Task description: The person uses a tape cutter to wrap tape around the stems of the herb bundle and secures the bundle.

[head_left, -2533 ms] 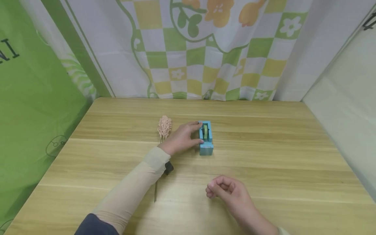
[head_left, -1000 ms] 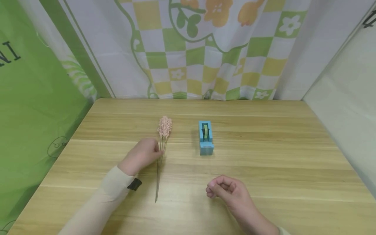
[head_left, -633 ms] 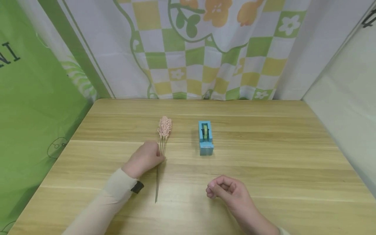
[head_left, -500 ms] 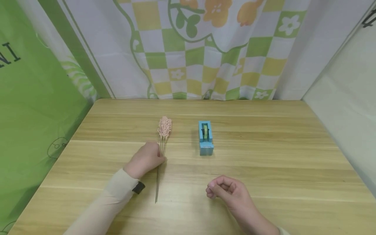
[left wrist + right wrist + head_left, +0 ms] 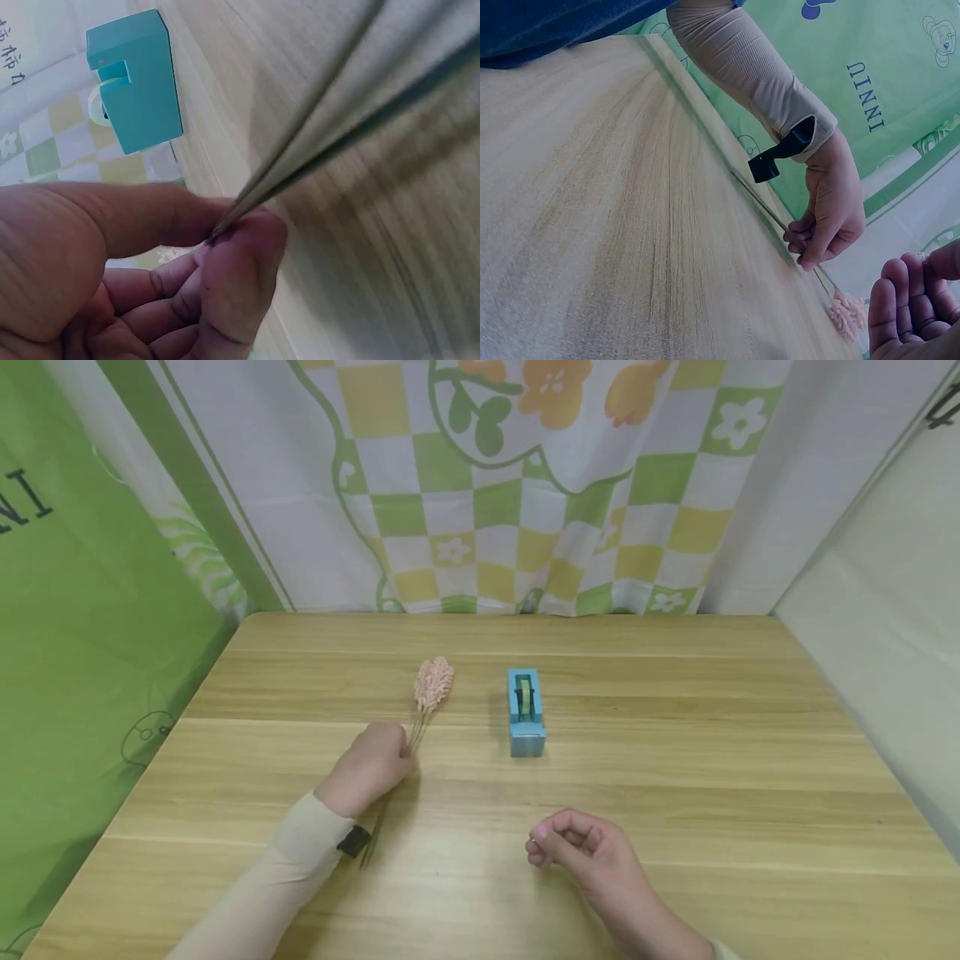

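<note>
My left hand (image 5: 367, 768) pinches the thin stems (image 5: 322, 97) of a small bunch of pink artificial flowers (image 5: 434, 683) between thumb and index finger. The flower heads point to the far side of the table, and the stem ends reach toward the near edge beside my wrist. Over the front of the table is my right hand (image 5: 581, 852), its thumb against its curled index finger. A tiny clear glint, like a piece of tape (image 5: 923, 259), shows between those fingertips. Beyond both hands stands a blue tape dispenser (image 5: 527, 739) with a roll in it, touched by neither.
The wooden table (image 5: 712, 735) reaches back to a checked floral curtain (image 5: 525, 527). A green cloth (image 5: 82, 652) hangs on the left and a pale one (image 5: 885, 593) on the right. A black wrist camera (image 5: 784, 154) sits at my left cuff.
My left hand has left the tape dispenser and taken hold of the flower stems. The bunch has just turned, heads to the right and stem ends to the left. The right hand has stayed still.
</note>
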Demonstrator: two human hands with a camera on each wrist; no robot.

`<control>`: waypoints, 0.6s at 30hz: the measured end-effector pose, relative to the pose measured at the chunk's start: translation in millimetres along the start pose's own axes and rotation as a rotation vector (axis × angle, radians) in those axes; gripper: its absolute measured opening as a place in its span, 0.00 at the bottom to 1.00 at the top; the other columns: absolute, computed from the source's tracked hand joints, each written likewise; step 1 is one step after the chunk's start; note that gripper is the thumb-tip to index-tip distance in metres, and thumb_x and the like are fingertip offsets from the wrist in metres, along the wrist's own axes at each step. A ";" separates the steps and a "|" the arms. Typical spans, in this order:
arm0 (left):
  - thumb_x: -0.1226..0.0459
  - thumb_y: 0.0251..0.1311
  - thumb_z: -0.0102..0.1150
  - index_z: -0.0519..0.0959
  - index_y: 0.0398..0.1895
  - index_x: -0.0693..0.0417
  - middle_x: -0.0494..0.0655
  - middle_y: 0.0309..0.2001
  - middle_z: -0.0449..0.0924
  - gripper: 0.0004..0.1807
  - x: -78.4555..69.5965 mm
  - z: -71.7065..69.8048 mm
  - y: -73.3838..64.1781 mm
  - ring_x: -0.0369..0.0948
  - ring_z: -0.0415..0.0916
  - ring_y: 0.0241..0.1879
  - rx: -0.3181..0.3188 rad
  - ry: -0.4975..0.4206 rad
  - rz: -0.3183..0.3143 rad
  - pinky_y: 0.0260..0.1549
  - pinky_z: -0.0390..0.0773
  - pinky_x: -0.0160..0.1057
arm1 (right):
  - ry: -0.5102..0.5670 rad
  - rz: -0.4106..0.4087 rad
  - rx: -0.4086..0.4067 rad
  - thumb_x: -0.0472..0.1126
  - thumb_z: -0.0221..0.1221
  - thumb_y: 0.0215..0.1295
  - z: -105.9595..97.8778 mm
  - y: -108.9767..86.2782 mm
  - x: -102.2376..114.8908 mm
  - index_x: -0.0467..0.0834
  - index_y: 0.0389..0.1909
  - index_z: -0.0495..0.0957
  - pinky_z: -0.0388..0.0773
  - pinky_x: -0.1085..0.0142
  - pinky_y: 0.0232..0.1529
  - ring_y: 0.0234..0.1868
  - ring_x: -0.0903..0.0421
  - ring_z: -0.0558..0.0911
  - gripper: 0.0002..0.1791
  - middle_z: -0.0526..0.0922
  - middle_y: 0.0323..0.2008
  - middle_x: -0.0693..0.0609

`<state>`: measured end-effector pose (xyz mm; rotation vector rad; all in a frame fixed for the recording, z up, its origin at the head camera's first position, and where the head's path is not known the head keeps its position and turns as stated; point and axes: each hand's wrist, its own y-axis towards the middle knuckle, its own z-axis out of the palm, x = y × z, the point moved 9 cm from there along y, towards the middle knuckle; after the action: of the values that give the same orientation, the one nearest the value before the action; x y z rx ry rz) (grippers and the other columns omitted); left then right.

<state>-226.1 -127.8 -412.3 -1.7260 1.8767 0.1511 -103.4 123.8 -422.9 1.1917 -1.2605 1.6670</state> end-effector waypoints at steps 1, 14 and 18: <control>0.74 0.58 0.55 0.60 0.12 0.47 0.39 0.15 0.59 0.22 0.5 -1.4 -0.1 0.36 0.57 0.16 -0.010 -0.005 0.002 0.16 0.61 0.31 | 0.000 0.000 0.001 0.42 0.63 0.74 0.1 0.0 0.1 0.37 0.42 0.81 0.84 0.67 0.53 0.42 0.59 0.87 0.10 0.89 0.37 0.54; 0.67 0.76 0.54 0.83 0.41 0.68 0.50 0.25 0.80 0.12 -4.8 -19.9 -3.3 0.37 0.66 0.18 -0.205 -0.100 0.185 0.17 0.69 0.30 | -0.005 -0.007 0.004 0.42 0.63 0.74 1.4 -0.4 0.5 0.36 0.42 0.80 0.85 0.67 0.52 0.42 0.59 0.87 0.11 0.89 0.37 0.53; 0.66 0.79 0.52 0.81 0.47 0.67 0.56 0.30 0.83 0.12 -5.4 -23.6 -6.2 0.40 0.76 0.21 -0.221 -0.150 0.205 0.19 0.75 0.32 | -0.003 -0.008 -0.004 0.41 0.63 0.74 1.1 -0.6 0.5 0.36 0.42 0.80 0.85 0.67 0.52 0.41 0.59 0.87 0.11 0.89 0.37 0.53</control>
<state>-228.1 -134.7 -388.4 -1.6072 1.9804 0.5710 -102.7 122.9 -422.1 1.1959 -1.2580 1.6571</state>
